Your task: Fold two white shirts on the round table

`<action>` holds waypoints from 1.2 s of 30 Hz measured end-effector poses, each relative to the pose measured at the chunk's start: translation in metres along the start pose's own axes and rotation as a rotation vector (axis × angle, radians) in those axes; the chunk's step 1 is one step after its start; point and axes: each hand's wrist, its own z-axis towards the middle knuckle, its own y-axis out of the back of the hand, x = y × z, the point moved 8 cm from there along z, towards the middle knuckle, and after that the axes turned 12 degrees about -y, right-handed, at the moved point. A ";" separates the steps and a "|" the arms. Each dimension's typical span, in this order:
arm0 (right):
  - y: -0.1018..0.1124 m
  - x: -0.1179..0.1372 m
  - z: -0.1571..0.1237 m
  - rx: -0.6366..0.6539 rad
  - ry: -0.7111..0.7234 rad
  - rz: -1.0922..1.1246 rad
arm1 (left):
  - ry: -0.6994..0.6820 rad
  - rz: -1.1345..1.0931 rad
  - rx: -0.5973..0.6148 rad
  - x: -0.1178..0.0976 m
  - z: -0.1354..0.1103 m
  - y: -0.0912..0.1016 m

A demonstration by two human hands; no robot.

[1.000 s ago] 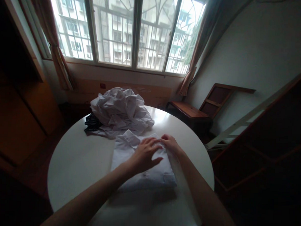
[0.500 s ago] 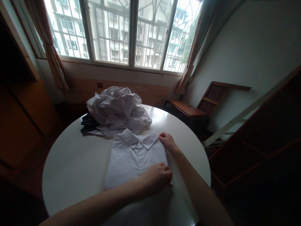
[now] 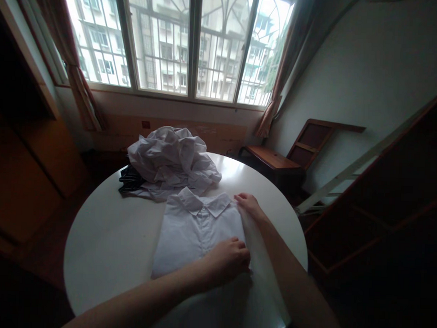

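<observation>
The left hand rests at the shirt's lower right corner, knuckles up, fingers curled and pressed together. Its fingertips are turned away from the camera, so whether they pinch cloth cannot be told. The right hand is at the upper right corner, beside the collar, thumb and fingertips drawn together on the cloth.

Change noted: a second ago the left hand is spread over the shirt's upper front; it is now down at the near corner, while the right hand keeps its place. In effect, the two hands now govern both ends of one side edge, and the front is largely uncovered for inspection.

The shirt lies face up on the near half of the round white table, folded to a compact block. It is white; the collar is turned down with its points apart, and a button shows at the neck. The front is mostly flat, with slight puckering along the button line.

Just beyond the collar stands a crumpled pile of pale clothes, with a dark striped cloth at its left foot. A wooden chair stands behind the table, below the window.
</observation>
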 end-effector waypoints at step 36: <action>0.015 0.024 -0.016 -0.167 0.189 -0.308 | -0.202 0.315 0.042 -0.030 0.000 -0.004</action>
